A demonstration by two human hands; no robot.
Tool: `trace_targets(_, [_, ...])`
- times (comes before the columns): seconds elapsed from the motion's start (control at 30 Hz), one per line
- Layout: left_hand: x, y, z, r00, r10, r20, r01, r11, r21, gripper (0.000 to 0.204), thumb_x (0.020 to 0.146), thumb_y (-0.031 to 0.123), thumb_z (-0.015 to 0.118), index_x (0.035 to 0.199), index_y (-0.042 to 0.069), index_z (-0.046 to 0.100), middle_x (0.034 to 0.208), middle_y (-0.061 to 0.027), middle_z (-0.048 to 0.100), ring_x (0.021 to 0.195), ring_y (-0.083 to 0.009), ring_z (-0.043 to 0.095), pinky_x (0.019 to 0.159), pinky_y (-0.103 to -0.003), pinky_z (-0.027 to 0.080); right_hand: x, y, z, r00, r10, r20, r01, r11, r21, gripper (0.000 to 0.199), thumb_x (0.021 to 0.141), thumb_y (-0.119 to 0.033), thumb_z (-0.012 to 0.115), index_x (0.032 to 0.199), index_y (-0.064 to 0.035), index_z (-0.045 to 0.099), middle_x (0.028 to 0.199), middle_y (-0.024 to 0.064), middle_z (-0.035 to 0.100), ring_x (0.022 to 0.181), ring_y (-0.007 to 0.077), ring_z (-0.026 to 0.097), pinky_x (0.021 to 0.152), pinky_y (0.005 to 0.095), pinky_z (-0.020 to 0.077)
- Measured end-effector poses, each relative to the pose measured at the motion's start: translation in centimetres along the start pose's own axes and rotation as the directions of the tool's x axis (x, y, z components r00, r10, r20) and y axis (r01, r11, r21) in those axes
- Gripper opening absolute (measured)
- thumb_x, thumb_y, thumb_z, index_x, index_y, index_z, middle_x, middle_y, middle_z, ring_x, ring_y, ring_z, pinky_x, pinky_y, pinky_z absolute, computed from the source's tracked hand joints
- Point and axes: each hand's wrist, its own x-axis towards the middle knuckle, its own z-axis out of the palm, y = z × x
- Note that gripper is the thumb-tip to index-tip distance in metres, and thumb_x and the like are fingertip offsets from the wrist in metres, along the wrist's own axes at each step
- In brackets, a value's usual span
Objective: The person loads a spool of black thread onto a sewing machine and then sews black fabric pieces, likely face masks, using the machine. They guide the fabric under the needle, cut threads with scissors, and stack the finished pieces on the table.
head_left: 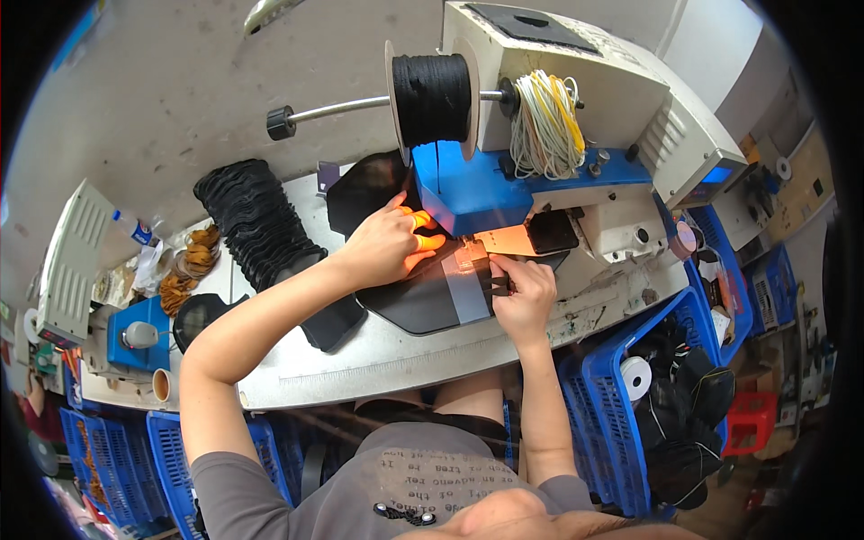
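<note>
A flat black panel (409, 301) lies on the white table under the head of a blue and white sewing machine (477, 193). A grey strip (467, 292) crosses it below the lit work spot. My left hand (391, 238) rests on the panel left of the machine head, fingers apart; some look orange, from covers or lamp glow, I cannot tell which. On the strip's right side, my right hand (524, 301) pinches a narrow black strip (499, 283) at the panel's edge. The machine head hides the far part of the panel.
A stack of black pieces (261, 225) stands left of my left arm. Above the machine hangs a black cord spool (435, 99) on a rod, beside a bundle of pale cords (547, 126). Blue baskets (598, 423) flank the table; another machine (135, 337) stands left.
</note>
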Motion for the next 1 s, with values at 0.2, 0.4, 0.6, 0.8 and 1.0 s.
trace_targets(0.2, [0.2, 0.8, -0.8, 0.995, -0.067, 0.074, 0.061, 0.995, 0.074, 0.021, 0.082, 0.022, 0.067, 0.100, 0.016, 0.075, 0.085, -0.0120, 0.063, 0.082, -0.0309, 0.060, 0.112, -0.051, 0.031, 0.1, -0.1, -0.2, 0.999, 0.024, 0.042, -0.024, 1.000, 0.004, 0.015, 0.071, -0.003, 0.067, 0.084, -0.0054, 0.072, 0.070, 0.0051, 0.067, 0.058, 0.0214, 0.054, 0.063, 0.0333, 0.0380])
trace_targets(0.4, [0.4, 1.4, -0.1, 0.989, -0.125, 0.073, 0.113, 0.982, 0.154, 0.019, 0.083, 0.024, 0.067, 0.097, 0.014, 0.075, 0.084, -0.0129, 0.061, 0.082, -0.0312, 0.060, 0.107, -0.048, 0.038, 0.1, 0.0, -0.3, 0.999, 0.033, 0.042, -0.035, 0.999, 0.032, 0.020, 0.067, -0.002, 0.065, 0.085, -0.0057, 0.072, 0.071, 0.0045, 0.068, 0.059, 0.0214, 0.055, 0.065, 0.0334, 0.0386])
trace_targets(0.6, [0.3, 4.7, 1.1, 0.966, -0.260, 0.012, 0.253, 0.948, 0.195, 0.022, 0.084, 0.021, 0.065, 0.098, 0.005, 0.072, 0.089, -0.0185, 0.062, 0.085, -0.0341, 0.061, 0.098, -0.046, 0.046, 0.0, 0.0, -0.2, 0.999, 0.029, 0.019, -0.029, 0.999, 0.027, 0.018, 0.069, -0.002, 0.065, 0.085, -0.0059, 0.072, 0.071, 0.0044, 0.068, 0.060, 0.0215, 0.055, 0.065, 0.0337, 0.0387])
trace_targets(0.8, [0.7, 6.9, 0.7, 0.934, -0.355, 0.035, 0.353, 0.933, 0.067, 0.022, 0.086, 0.012, 0.060, 0.099, -0.005, 0.065, 0.092, -0.0236, 0.061, 0.089, -0.0381, 0.060, 0.095, -0.050, 0.045, 0.0, 0.2, -0.1, 1.000, 0.013, 0.009, -0.013, 0.999, 0.030, 0.007, 0.077, -0.008, 0.070, 0.084, -0.0063, 0.073, 0.067, 0.0049, 0.066, 0.058, 0.0218, 0.055, 0.064, 0.0332, 0.0400])
trace_targets(1.0, [-0.2, 7.2, 1.4, 0.937, -0.349, 0.005, 0.349, 0.937, 0.010, 0.026, 0.086, 0.010, 0.060, 0.106, -0.006, 0.059, 0.092, -0.0252, 0.060, 0.089, -0.0410, 0.059, 0.097, -0.050, 0.044, 0.0, 0.1, -0.2, 0.999, 0.033, 0.032, -0.035, 0.998, 0.047, 0.025, 0.063, 0.000, 0.062, 0.085, -0.0053, 0.071, 0.070, 0.0033, 0.067, 0.061, 0.0213, 0.056, 0.066, 0.0337, 0.0390])
